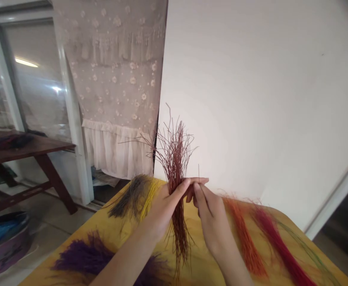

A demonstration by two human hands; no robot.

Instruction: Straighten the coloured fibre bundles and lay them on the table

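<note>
My left hand (pixel 166 204) is closed round an upright bundle of thin dark red fibres (pixel 175 159), whose tips splay out above and whose lower ends hang down over the yellow table (pixel 108 234). Just to its right, my right hand (pixel 206 206) pinches a single thin strand (pixel 198 174) that sticks straight up, its fingertips touching my left fingers.
Dyed fibre bundles lie on the yellow table: purple (pixel 81 258), black and yellow (pixel 135 196), orange (pixel 245 234), red (pixel 277 242). A white wall (pixel 266 99) stands close behind. A lace curtain (pixel 117 87), a brown wooden table (pixel 27 151) and a purple basin (pixel 4 244) are at left.
</note>
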